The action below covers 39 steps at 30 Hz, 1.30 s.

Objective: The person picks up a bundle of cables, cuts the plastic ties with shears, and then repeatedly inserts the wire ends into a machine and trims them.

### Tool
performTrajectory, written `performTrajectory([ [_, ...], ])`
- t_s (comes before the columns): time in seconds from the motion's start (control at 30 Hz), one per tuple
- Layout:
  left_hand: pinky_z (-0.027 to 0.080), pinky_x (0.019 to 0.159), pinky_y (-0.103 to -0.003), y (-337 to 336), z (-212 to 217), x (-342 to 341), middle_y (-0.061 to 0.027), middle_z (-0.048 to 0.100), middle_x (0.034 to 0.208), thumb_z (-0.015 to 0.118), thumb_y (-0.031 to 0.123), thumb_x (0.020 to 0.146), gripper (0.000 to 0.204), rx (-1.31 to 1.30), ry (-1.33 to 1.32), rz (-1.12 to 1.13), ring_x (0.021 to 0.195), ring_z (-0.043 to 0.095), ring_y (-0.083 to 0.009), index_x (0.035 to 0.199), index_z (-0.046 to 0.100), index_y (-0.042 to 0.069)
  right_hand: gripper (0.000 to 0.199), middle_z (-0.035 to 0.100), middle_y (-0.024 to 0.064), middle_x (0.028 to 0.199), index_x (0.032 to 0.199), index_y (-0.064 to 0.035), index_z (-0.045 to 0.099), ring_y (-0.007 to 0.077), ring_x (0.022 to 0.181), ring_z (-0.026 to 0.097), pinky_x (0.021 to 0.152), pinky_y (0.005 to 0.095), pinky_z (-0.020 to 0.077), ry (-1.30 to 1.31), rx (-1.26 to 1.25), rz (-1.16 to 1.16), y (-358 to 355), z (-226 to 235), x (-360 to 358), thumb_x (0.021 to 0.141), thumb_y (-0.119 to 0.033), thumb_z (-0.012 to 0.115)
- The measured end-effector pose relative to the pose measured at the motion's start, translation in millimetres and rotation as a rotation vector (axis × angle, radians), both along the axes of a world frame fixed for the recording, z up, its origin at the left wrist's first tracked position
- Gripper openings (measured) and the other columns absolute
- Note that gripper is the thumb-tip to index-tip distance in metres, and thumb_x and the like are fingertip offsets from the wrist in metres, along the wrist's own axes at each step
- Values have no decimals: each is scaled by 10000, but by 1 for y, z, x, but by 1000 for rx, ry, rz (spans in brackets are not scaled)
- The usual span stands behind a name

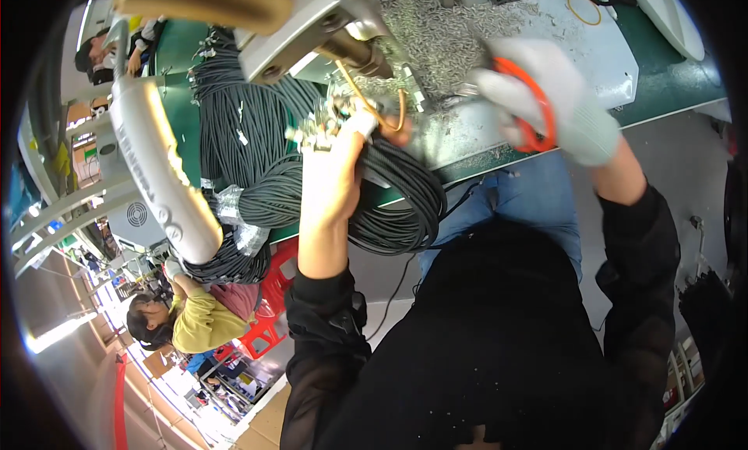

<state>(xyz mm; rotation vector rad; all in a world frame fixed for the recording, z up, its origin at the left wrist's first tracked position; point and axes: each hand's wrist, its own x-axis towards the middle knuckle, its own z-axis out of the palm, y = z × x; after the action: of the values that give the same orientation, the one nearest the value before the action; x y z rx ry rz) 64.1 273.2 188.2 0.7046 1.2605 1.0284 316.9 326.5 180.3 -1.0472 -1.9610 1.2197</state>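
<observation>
My right hand (545,91), in a white glove and blurred by motion, is closed round the orange handles of a pair of scissors (534,111). Their metal tips point left toward my other hand, but the blades are blurred. My left hand (336,169) grips the end of a coil of black cables (401,208). Small pale metal connectors (315,130) bunch up at its fingers, which are partly hidden. An orange-yellow band or wire (402,111) arches beside these fingers. The cable coil hangs over the near edge of the green table.
A grey metal machine head (312,29) stands above my left hand. Many small metal clippings (436,29) cover the far worktop. More black cable bundles (241,115) lie at left, beside a white tubular lamp (167,169). A person in yellow (206,317) sits beyond.
</observation>
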Motion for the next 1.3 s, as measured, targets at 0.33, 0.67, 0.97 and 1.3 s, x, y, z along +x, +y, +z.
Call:
performTrajectory([
  [0.33,499,665,-269,-56,29,43,-42,604,748,675,3,813,215,229,188,-385,711,601,-113,997,563,0,244,548,90,575,863,9,563,179,499,550,504,296,438,78,-84,-1,-67,46,-15,871,-227,624],
  [0.67,463,600,-205,-69,32,58,-15,624,756,678,-17,807,214,300,356,-345,683,574,-67,1006,599,-27,205,546,20,566,877,26,600,58,442,502,433,202,410,303,-510,-114,-90,59,4,873,-175,563],
  [0.97,449,643,-193,-80,44,68,-1,618,815,702,-26,758,216,270,441,-369,703,539,-42,960,625,-27,303,557,64,548,741,12,570,78,476,549,408,234,425,276,-562,-41,-93,52,18,893,-248,592],
  [1.3,450,668,-184,-90,41,78,-1,619,836,713,-39,741,277,529,509,-95,737,553,-34,981,578,-6,275,565,66,553,754,16,584,88,479,554,467,244,439,658,-773,56,-106,36,4,893,-222,589],
])
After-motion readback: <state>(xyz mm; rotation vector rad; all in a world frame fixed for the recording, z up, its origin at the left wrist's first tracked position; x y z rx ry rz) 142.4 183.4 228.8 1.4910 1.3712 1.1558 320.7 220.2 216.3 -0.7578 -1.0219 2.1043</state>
